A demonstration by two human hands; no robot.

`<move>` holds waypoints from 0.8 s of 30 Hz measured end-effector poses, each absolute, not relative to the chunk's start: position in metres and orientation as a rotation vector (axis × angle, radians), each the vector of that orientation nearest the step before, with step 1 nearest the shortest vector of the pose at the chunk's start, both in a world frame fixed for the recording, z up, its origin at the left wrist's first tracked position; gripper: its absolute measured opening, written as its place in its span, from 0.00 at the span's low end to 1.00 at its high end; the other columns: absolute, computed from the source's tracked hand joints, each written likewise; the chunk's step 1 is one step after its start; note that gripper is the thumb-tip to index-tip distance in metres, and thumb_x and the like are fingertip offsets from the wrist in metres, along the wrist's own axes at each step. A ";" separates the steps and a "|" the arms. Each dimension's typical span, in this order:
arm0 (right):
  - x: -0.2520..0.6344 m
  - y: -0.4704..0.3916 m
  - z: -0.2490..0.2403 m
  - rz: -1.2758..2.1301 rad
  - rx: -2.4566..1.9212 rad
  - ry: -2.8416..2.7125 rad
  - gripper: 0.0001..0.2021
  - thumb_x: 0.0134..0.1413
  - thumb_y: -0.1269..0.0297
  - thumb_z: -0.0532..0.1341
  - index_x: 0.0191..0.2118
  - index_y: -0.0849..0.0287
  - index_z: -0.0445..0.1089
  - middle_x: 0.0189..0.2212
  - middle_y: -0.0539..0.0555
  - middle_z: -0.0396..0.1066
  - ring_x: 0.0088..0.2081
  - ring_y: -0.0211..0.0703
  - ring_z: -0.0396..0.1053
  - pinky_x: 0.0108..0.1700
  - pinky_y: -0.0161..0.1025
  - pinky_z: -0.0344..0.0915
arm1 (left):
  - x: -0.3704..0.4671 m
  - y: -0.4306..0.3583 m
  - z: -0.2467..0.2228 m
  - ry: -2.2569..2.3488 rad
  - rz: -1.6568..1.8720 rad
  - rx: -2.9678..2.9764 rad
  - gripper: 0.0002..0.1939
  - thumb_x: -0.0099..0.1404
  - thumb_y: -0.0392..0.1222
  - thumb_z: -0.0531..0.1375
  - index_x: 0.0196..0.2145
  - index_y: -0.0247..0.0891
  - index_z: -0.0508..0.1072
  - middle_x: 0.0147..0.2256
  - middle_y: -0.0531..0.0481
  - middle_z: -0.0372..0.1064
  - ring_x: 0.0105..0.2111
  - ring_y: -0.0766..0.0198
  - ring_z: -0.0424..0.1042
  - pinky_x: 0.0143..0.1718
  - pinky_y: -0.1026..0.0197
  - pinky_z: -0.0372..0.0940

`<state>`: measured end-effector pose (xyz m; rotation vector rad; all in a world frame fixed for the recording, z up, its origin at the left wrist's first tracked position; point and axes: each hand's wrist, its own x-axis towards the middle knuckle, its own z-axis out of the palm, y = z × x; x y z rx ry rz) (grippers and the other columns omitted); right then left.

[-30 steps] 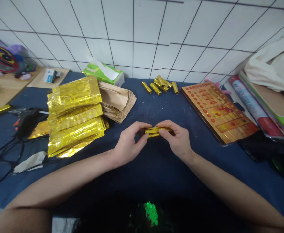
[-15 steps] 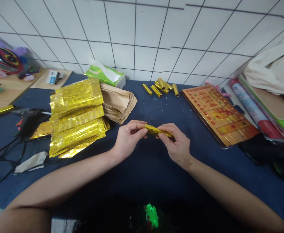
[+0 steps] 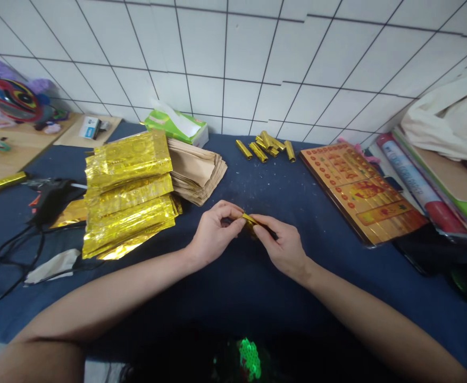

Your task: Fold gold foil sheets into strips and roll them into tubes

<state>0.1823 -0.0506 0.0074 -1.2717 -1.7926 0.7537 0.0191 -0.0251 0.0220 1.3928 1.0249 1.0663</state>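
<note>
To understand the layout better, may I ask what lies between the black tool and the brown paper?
The gold sheets lie there, with orange foil nearer the tool; the head view shows this.

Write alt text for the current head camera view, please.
Left hand and right hand hold a small gold piece above a dark blue surface. Gold foil sheets and brown papers lie left, gold tubes beyond, an orange printed pack right.

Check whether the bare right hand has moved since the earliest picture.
Yes: the right hand has shifted slightly left, away from the glossy flat orange-gold pack.
</note>
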 end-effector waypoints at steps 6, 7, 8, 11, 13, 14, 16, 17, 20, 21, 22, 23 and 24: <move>0.180 -0.048 0.006 0.544 -1.261 -1.890 0.13 0.57 0.67 0.52 0.44 0.55 0.70 0.34 0.53 0.74 0.33 0.40 0.72 0.37 0.40 0.69 | 0.020 -0.028 0.020 1.055 1.008 1.393 0.06 0.55 0.38 0.60 0.24 0.33 0.67 0.32 0.51 0.64 0.22 0.74 0.64 0.22 0.68 0.66; 0.181 -0.048 0.006 0.519 -1.245 -1.905 0.13 0.57 0.68 0.51 0.44 0.56 0.71 0.33 0.54 0.74 0.32 0.40 0.72 0.36 0.39 0.69 | 0.020 -0.028 0.020 1.062 1.005 1.399 0.07 0.55 0.39 0.60 0.24 0.33 0.67 0.33 0.51 0.64 0.22 0.74 0.64 0.22 0.68 0.66; 0.181 -0.047 0.005 0.497 -1.224 -1.924 0.14 0.57 0.69 0.51 0.45 0.57 0.70 0.33 0.54 0.74 0.32 0.39 0.71 0.36 0.39 0.69 | 0.020 -0.028 0.019 1.071 0.998 1.406 0.07 0.55 0.39 0.60 0.24 0.33 0.67 0.32 0.51 0.65 0.22 0.74 0.64 0.22 0.68 0.65; 0.183 -0.047 0.001 0.439 -1.182 -1.988 0.15 0.57 0.70 0.51 0.46 0.57 0.70 0.35 0.55 0.73 0.34 0.40 0.71 0.37 0.39 0.69 | 0.021 -0.028 0.018 1.082 0.951 1.390 0.07 0.55 0.39 0.59 0.26 0.34 0.66 0.27 0.53 0.64 0.23 0.72 0.65 0.22 0.67 0.66; 0.184 -0.046 0.000 0.404 -1.184 -2.030 0.15 0.57 0.69 0.52 0.46 0.56 0.70 0.37 0.55 0.73 0.35 0.40 0.71 0.37 0.39 0.69 | 0.021 -0.028 0.017 1.092 0.953 1.337 0.07 0.54 0.38 0.59 0.30 0.35 0.66 0.26 0.54 0.64 0.24 0.70 0.66 0.22 0.67 0.65; 0.184 -0.046 -0.001 0.397 -1.191 -2.042 0.15 0.56 0.69 0.52 0.46 0.55 0.70 0.37 0.55 0.73 0.35 0.40 0.71 0.37 0.39 0.69 | 0.021 -0.028 0.016 1.097 0.966 1.322 0.08 0.54 0.37 0.59 0.33 0.35 0.66 0.28 0.54 0.65 0.25 0.70 0.67 0.21 0.68 0.65; 0.184 -0.047 0.000 0.417 -1.183 -2.052 0.14 0.56 0.69 0.53 0.44 0.54 0.71 0.36 0.54 0.73 0.35 0.41 0.72 0.37 0.39 0.69 | 0.021 -0.027 0.016 1.096 0.978 1.337 0.12 0.53 0.35 0.58 0.37 0.36 0.67 0.30 0.53 0.67 0.25 0.71 0.67 0.21 0.69 0.64; 0.183 -0.047 0.001 0.447 -1.171 -2.048 0.13 0.55 0.69 0.53 0.43 0.54 0.71 0.36 0.54 0.73 0.35 0.41 0.71 0.37 0.39 0.69 | 0.021 -0.027 0.016 1.090 0.967 1.355 0.12 0.53 0.34 0.58 0.37 0.36 0.68 0.31 0.52 0.67 0.25 0.72 0.67 0.21 0.70 0.64; 0.183 -0.047 0.004 0.508 -1.180 -1.913 0.11 0.52 0.67 0.57 0.43 0.53 0.67 0.39 0.53 0.71 0.37 0.41 0.70 0.39 0.40 0.68 | 0.020 -0.022 0.018 1.084 0.956 1.293 0.06 0.53 0.35 0.57 0.30 0.34 0.72 0.26 0.53 0.68 0.21 0.72 0.65 0.19 0.70 0.63; 0.184 -0.046 0.006 0.506 -1.201 -1.829 0.11 0.51 0.66 0.59 0.42 0.53 0.65 0.40 0.54 0.70 0.39 0.42 0.69 0.39 0.41 0.67 | 0.019 -0.020 0.020 1.092 0.985 1.224 0.05 0.52 0.36 0.58 0.29 0.34 0.72 0.24 0.53 0.67 0.21 0.72 0.65 0.19 0.70 0.63; 0.185 -0.045 0.007 0.503 -1.223 -1.743 0.11 0.50 0.66 0.60 0.41 0.54 0.64 0.42 0.54 0.68 0.40 0.43 0.68 0.39 0.41 0.67 | 0.018 -0.017 0.021 1.097 1.028 1.145 0.05 0.51 0.36 0.58 0.28 0.34 0.71 0.24 0.54 0.67 0.20 0.71 0.66 0.19 0.69 0.63; 0.186 -0.044 0.008 0.504 -1.239 -1.671 0.10 0.49 0.65 0.61 0.39 0.54 0.63 0.43 0.55 0.67 0.41 0.43 0.68 0.39 0.42 0.66 | 0.018 -0.015 0.022 1.099 1.071 1.065 0.06 0.51 0.37 0.59 0.28 0.34 0.71 0.23 0.54 0.67 0.21 0.71 0.67 0.19 0.69 0.64; 0.188 -0.042 0.009 0.516 -1.250 -1.623 0.09 0.49 0.65 0.61 0.37 0.54 0.62 0.44 0.56 0.66 0.42 0.43 0.67 0.39 0.42 0.66 | 0.018 -0.013 0.023 1.097 1.108 0.994 0.06 0.50 0.38 0.60 0.28 0.33 0.70 0.23 0.54 0.67 0.21 0.70 0.67 0.19 0.69 0.65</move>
